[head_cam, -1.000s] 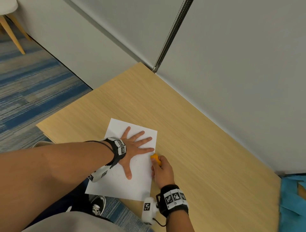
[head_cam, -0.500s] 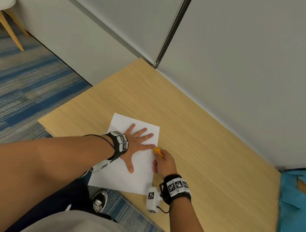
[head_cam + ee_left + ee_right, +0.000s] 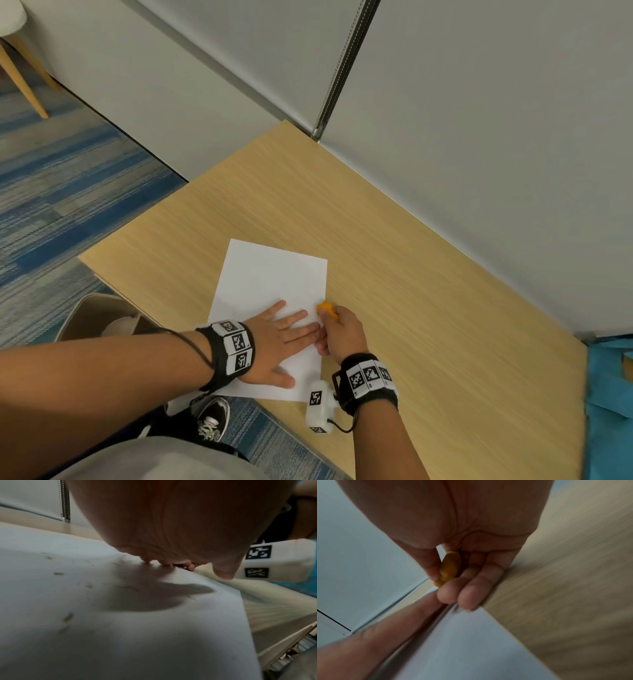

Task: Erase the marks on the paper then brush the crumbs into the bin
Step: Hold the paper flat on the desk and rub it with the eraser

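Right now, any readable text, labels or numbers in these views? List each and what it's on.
No readable words, brands or numbers.
Left wristband: square black-and-white coded markers only, no letters.
Right wristband: the same kind of markers.
White camera module by the right wrist: coded markers, no text.
Paper: faint smudged strokes in the left wrist view, too blurred to read as writing.
Orange eraser: no print visible.

We see a light wooden table (image 3: 428, 308) set against grey wall panels (image 3: 479, 120), blue striped carpet (image 3: 68, 205) on the floor, a wooden chair leg (image 3: 20, 85) at the far left, some blue fabric (image 3: 609, 394) at the right edge, and a black sneaker (image 3: 212, 418) below.
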Demonstrator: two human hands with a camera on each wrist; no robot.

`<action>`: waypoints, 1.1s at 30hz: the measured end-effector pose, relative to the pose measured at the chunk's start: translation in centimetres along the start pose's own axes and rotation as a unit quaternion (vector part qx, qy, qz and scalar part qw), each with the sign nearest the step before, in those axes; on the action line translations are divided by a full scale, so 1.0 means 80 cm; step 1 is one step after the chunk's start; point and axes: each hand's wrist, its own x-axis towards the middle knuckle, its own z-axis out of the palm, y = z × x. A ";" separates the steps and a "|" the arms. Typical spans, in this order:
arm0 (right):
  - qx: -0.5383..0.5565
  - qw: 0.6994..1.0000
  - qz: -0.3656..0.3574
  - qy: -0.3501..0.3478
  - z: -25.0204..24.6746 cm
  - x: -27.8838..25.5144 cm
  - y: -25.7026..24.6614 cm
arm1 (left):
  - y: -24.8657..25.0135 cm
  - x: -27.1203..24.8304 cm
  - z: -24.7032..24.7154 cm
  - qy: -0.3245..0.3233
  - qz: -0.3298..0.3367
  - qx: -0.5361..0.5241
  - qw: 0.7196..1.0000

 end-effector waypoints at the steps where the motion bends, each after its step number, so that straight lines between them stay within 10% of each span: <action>1: 0.005 1.000 0.002 0.000 0.000 -0.001 -0.001 | -0.003 0.000 0.000 0.000 0.000 0.005 1.000; 18: -0.003 1.000 -0.010 0.010 -0.001 -0.010 -0.010 | -0.063 0.015 -0.020 -0.026 -0.127 -0.060 0.990; 33: -0.309 0.936 -0.150 -0.073 0.011 -0.034 -0.002 | -0.064 0.023 -0.015 -0.031 -0.139 -0.055 0.988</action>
